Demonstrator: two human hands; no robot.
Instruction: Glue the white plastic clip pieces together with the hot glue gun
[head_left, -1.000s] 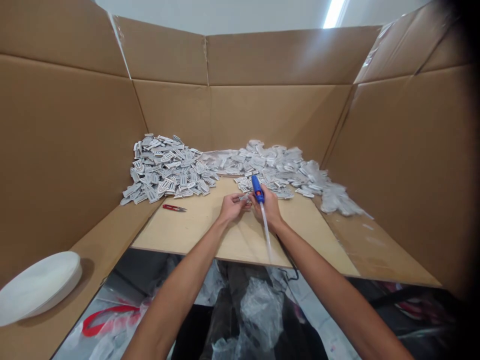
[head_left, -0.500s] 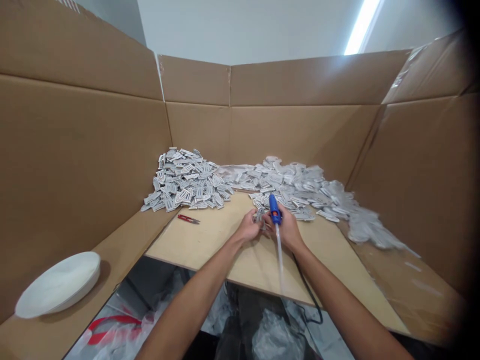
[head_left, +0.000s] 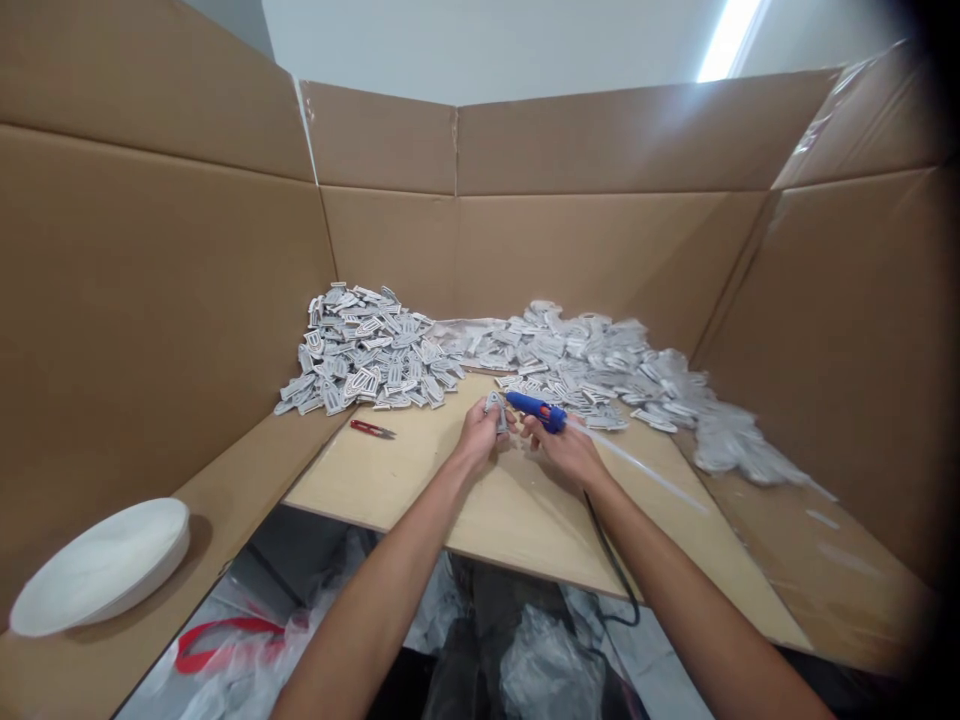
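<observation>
My left hand (head_left: 478, 434) holds a small grey slotted piece (head_left: 496, 408) upright between its fingers, over the middle of the wooden board (head_left: 420, 470). My right hand (head_left: 564, 446) is closed round a blue glue gun (head_left: 537, 409). The gun's tip points left and is close to the grey piece; whether they touch cannot be made out. A long clear glue stick (head_left: 645, 468) sticks out of the gun's back end toward the right. A black cord (head_left: 611, 550) hangs from below my right hand.
Grey pieces are heaped at the back left (head_left: 375, 350). More, some in clear plastic (head_left: 585, 350), spread along the back right. Red snips (head_left: 372, 430) lie left of my hands. A white bowl (head_left: 105, 570) stands at far left. Cardboard walls (head_left: 600, 240) surround the board.
The glue gun has swung from pointing away to pointing left at the grey piece. My left hand has shifted slightly left and raised the piece into clearer view.
</observation>
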